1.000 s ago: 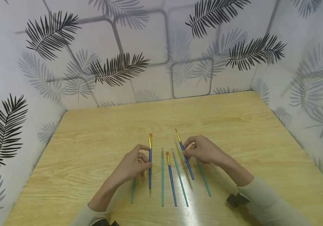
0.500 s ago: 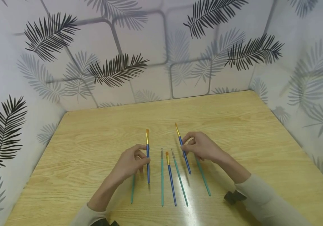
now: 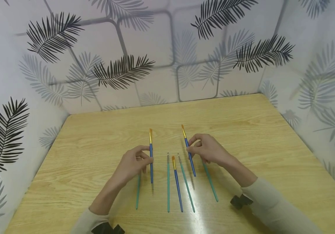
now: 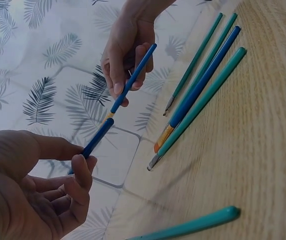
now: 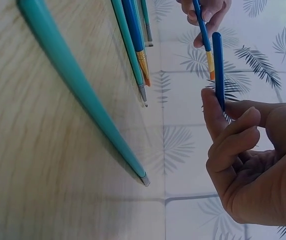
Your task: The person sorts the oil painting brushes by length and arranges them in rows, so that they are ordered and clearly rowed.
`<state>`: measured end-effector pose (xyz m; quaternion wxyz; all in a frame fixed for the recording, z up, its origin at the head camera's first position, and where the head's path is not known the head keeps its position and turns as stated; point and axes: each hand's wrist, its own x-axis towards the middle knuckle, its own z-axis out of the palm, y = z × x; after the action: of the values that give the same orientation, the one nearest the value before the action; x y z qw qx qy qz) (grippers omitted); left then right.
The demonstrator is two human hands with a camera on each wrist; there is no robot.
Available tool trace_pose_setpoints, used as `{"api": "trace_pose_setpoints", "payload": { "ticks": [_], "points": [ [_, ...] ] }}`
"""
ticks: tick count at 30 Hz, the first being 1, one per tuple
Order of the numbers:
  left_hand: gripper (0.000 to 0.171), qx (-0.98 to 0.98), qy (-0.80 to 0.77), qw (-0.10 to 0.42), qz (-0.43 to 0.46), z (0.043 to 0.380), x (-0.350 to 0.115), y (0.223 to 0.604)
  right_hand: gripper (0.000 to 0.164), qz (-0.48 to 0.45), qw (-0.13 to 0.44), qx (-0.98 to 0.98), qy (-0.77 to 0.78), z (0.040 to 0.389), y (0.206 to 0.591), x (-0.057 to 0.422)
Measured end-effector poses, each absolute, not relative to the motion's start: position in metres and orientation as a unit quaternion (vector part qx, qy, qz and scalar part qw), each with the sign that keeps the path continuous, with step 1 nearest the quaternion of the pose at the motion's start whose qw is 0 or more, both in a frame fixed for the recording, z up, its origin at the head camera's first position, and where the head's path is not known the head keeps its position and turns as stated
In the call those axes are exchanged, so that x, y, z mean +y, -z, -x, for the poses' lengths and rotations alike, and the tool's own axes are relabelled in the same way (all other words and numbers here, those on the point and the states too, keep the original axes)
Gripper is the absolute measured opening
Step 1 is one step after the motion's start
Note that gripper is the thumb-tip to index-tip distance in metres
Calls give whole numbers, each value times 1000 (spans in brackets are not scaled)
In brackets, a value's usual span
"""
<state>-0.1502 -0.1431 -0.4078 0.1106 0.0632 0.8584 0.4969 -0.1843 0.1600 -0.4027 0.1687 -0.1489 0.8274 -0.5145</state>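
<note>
My left hand (image 3: 132,165) pinches a blue paintbrush (image 3: 151,172) between thumb and fingers, its flat orange bristles pointing away from me. Across from it, my right hand (image 3: 209,149) pinches another blue paintbrush (image 3: 192,165), whose bristles taper to a point. Both brushes are held above the table. Between the hands lie a third blue paintbrush (image 3: 178,187) with a gold ferrule and two slim teal-handled tools with silver metal tips, one on the left (image 3: 168,185) and one on the right (image 3: 188,188).
Another teal-handled tool (image 3: 138,191) lies below my left hand, its upper end hidden. One more teal-handled tool (image 3: 211,183) lies partly under my right hand. The wooden table (image 3: 97,130) meets a leaf-patterned wall covering (image 3: 155,84) at the back and sides.
Both hands have raised their blue paintbrushes and moved them away from me. The left brush has also shifted slightly left. The tools and brush lying on the table stay put.
</note>
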Motion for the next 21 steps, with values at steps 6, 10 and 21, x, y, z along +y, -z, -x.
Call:
{"api": "trace_pose_setpoints", "payload": {
  "ticks": [6,10,21],
  "points": [
    [46,856,-503,107,-54,155,-147,408,25,142,165,826,520,188,405,159],
    [47,854,-507,102,-56,157,-150,408,25,140,163,826,521,190,405,159],
    [47,848,-519,93,-55,164,-155,409,27,140,155,825,525,198,407,157]
  ]
}}
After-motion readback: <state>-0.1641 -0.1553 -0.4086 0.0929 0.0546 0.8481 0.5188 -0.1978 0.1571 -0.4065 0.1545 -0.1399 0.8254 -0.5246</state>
